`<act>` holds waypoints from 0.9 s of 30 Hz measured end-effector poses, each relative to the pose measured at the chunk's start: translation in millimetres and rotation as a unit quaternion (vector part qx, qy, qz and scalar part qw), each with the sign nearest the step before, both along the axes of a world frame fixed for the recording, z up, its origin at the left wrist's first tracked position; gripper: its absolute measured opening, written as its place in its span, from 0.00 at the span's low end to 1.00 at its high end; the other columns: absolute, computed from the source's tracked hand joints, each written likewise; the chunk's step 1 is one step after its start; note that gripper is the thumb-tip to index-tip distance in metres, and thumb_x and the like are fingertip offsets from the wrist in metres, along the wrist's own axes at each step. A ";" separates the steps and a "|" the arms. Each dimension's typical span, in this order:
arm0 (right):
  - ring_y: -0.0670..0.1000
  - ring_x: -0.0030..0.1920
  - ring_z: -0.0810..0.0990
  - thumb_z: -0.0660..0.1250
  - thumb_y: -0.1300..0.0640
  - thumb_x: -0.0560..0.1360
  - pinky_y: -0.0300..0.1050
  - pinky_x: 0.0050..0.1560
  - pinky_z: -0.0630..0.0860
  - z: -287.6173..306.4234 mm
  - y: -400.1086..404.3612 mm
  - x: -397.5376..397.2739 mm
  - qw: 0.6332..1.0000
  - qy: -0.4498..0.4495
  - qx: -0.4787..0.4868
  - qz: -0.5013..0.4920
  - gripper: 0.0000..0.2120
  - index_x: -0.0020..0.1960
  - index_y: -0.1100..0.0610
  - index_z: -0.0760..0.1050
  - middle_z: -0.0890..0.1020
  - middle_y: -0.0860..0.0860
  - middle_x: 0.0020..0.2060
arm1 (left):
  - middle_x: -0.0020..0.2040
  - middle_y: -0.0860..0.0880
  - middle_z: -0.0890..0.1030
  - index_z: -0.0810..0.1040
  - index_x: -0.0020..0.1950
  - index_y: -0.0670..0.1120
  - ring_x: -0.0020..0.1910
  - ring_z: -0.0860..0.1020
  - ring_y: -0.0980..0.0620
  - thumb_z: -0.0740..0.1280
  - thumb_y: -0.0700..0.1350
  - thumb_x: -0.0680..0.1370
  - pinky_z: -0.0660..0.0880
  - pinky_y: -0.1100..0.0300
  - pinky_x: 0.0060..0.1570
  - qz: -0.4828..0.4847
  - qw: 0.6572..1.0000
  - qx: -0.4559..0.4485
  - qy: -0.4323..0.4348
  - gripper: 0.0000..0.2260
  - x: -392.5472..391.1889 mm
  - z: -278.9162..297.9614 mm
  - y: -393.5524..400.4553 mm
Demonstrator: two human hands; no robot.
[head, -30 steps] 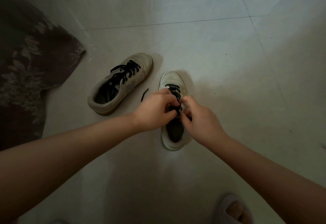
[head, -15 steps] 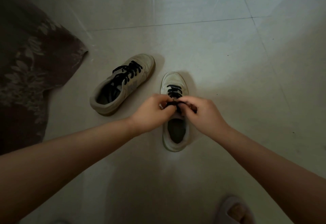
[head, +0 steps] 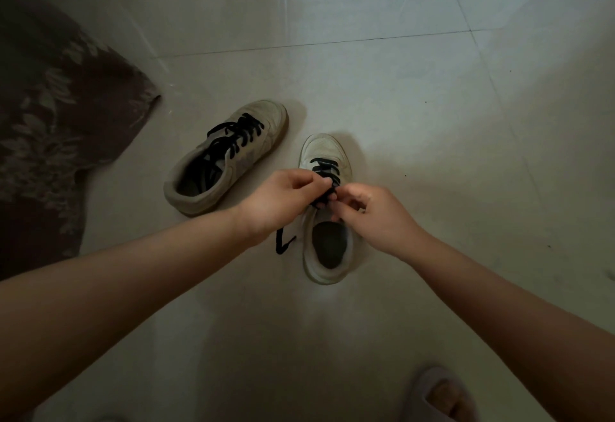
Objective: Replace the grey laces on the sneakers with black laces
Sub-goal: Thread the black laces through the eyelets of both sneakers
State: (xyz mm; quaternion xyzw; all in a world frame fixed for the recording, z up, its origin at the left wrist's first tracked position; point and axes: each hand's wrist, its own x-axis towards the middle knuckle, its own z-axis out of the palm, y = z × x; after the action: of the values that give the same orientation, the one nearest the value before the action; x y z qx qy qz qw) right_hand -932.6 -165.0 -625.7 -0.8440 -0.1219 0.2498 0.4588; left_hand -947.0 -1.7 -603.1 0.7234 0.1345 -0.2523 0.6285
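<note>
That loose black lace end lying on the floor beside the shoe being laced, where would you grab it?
Pinch the loose lace end near its tip, from above and from the left with the left hand. It lies flat on the bare floor just left of the near sneaker, under that wrist, with nothing on top of it. The tip itself is too dark to make out.

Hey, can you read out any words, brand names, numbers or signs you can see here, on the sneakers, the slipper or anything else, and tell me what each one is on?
None can be read.
Left sneaker: no legible logo or lettering; the picture is dim.
Right sneaker: no legible marking.
Slipper: no text visible.
Patterned fabric: only a leaf pattern, no words.
</note>
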 end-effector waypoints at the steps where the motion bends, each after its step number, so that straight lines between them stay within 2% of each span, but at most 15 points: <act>1: 0.37 0.32 0.77 0.66 0.60 0.77 0.30 0.35 0.70 -2.3 0.6 0.2 1.000 -0.024 -0.016 -0.007 0.04 0.48 0.55 0.79 0.81 0.45 0.33 | 0.27 0.56 0.75 0.79 0.47 0.39 0.20 0.68 0.64 0.61 0.43 0.81 0.62 0.75 0.23 -0.002 1.000 0.006 -0.004 0.10 -0.5 1.0 -0.5; 3: 0.44 0.32 0.76 0.66 0.58 0.76 0.39 0.35 0.72 -7.2 2.2 -1.2 0.995 -0.079 -0.042 -0.034 0.02 0.47 0.55 0.77 0.80 0.49 0.33 | 0.30 0.51 0.77 0.78 0.48 0.40 0.20 0.68 0.64 0.62 0.43 0.81 0.62 0.75 0.22 0.002 1.000 0.025 0.004 0.09 -0.9 0.7 -1.2; 5: 0.49 0.32 0.73 0.65 0.58 0.76 0.46 0.34 0.69 -10.6 4.0 -3.7 0.987 -0.136 -0.075 -0.036 0.01 0.47 0.55 0.74 0.75 0.48 0.30 | 0.32 0.47 0.79 0.77 0.48 0.42 0.19 0.67 0.62 0.62 0.44 0.81 0.61 0.72 0.21 0.011 0.998 0.042 0.043 0.08 0.7 -2.1 -2.1; 8: 0.48 0.31 0.69 0.64 0.60 0.76 0.45 0.33 0.65 -11.5 3.9 -6.3 0.976 -0.188 -0.110 -0.005 0.03 0.49 0.57 0.73 0.68 0.44 0.28 | 0.36 0.46 0.81 0.79 0.49 0.40 0.19 0.64 0.61 0.62 0.48 0.80 0.59 0.68 0.21 -0.032 0.994 0.055 0.093 0.12 4.6 -3.9 -4.1; 11: 0.42 0.31 0.73 0.64 0.60 0.76 0.41 0.32 0.67 -9.3 0.5 -5.9 0.985 -0.158 -0.062 -0.016 0.02 0.47 0.55 0.72 0.74 0.43 0.29 | 0.28 0.51 0.77 0.79 0.40 0.44 0.20 0.64 0.60 0.65 0.47 0.78 0.58 0.66 0.22 -0.031 0.993 0.048 0.101 0.10 7.0 -5.0 -4.8; 12: 0.42 0.32 0.74 0.65 0.60 0.76 0.41 0.34 0.69 -8.7 -0.7 -5.4 0.989 -0.140 -0.037 -0.026 0.03 0.46 0.53 0.72 0.76 0.44 0.31 | 0.26 0.53 0.75 0.78 0.39 0.45 0.21 0.65 0.60 0.66 0.46 0.78 0.59 0.66 0.22 -0.008 0.995 0.050 0.086 0.09 8.0 -5.2 -4.5; 14: 0.43 0.36 0.74 0.66 0.59 0.74 0.40 0.37 0.70 -8.1 -4.9 -4.1 0.991 -0.133 -0.023 -0.026 0.03 0.44 0.53 0.72 0.75 0.46 0.36 | 0.28 0.54 0.76 0.80 0.41 0.45 0.23 0.69 0.62 0.67 0.44 0.77 0.64 0.70 0.25 0.043 0.996 0.072 0.013 0.06 10.6 -6.3 -4.6; 16: 0.44 0.42 0.74 0.64 0.58 0.72 0.40 0.43 0.71 -7.4 -9.0 0.3 0.995 -0.095 -0.017 -0.001 0.02 0.44 0.53 0.73 0.76 0.49 0.42 | 0.34 0.52 0.78 0.82 0.45 0.43 0.29 0.72 0.64 0.68 0.44 0.77 0.69 0.70 0.34 0.048 0.990 0.099 -0.083 0.06 14.7 -4.7 -4.1; 19: 0.46 0.50 0.78 0.61 0.56 0.77 0.46 0.52 0.75 5.3 -6.8 10.8 0.990 0.094 0.088 -0.064 0.08 0.52 0.56 0.77 0.81 0.56 0.48 | 0.37 0.49 0.81 0.83 0.45 0.43 0.33 0.74 0.61 0.68 0.43 0.77 0.73 0.64 0.40 -0.045 0.979 0.118 -0.159 0.06 18.8 3.4 -4.6; 20: 0.48 0.52 0.80 0.60 0.54 0.79 0.47 0.55 0.76 8.3 -5.0 15.0 0.983 0.123 0.108 -0.078 0.09 0.54 0.54 0.77 0.82 0.55 0.49 | 0.36 0.49 0.81 0.83 0.45 0.43 0.33 0.76 0.58 0.67 0.42 0.77 0.74 0.61 0.41 -0.060 0.976 0.116 -0.171 0.06 19.4 4.4 -4.6; 22: 0.48 0.51 0.82 0.61 0.51 0.80 0.46 0.55 0.78 15.0 -2.9 23.1 0.993 0.077 0.078 -0.043 0.08 0.52 0.49 0.78 0.84 0.49 0.47 | 0.36 0.48 0.82 0.83 0.44 0.43 0.35 0.79 0.52 0.67 0.43 0.77 0.76 0.57 0.41 -0.055 0.972 0.126 -0.193 0.06 18.9 3.1 -3.7; 23: 0.46 0.48 0.82 0.62 0.51 0.79 0.45 0.53 0.78 18.6 -3.1 26.6 0.998 0.031 0.045 -0.018 0.07 0.49 0.47 0.78 0.84 0.47 0.43 | 0.35 0.48 0.82 0.82 0.45 0.44 0.34 0.79 0.53 0.67 0.44 0.77 0.76 0.56 0.40 -0.049 0.968 0.138 -0.203 0.06 17.3 1.7 -2.9; 25: 0.42 0.39 0.81 0.64 0.52 0.78 0.39 0.47 0.77 27.4 -6.4 33.3 1.000 -0.028 0.004 -0.007 0.08 0.43 0.49 0.79 0.82 0.44 0.34 | 0.32 0.53 0.76 0.80 0.48 0.47 0.29 0.73 0.58 0.68 0.47 0.76 0.73 0.58 0.37 -0.052 0.953 0.190 -0.229 0.05 13.3 -2.2 2.0; 27: 0.39 0.31 0.76 0.65 0.55 0.78 0.33 0.42 0.75 33.2 -12.7 39.8 0.999 -0.012 0.025 -0.039 0.10 0.38 0.54 0.78 0.77 0.44 0.26 | 0.31 0.54 0.72 0.78 0.49 0.48 0.28 0.70 0.58 0.69 0.50 0.75 0.70 0.58 0.35 -0.079 0.932 0.258 -0.241 0.07 8.6 -5.4 10.0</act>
State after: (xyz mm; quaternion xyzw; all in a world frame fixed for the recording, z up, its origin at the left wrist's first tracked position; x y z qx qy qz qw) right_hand -892.8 -177.8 -592.5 -0.8390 -0.1004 0.2188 0.4880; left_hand -938.4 8.4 -608.5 0.9080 -0.0179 -0.0760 0.4117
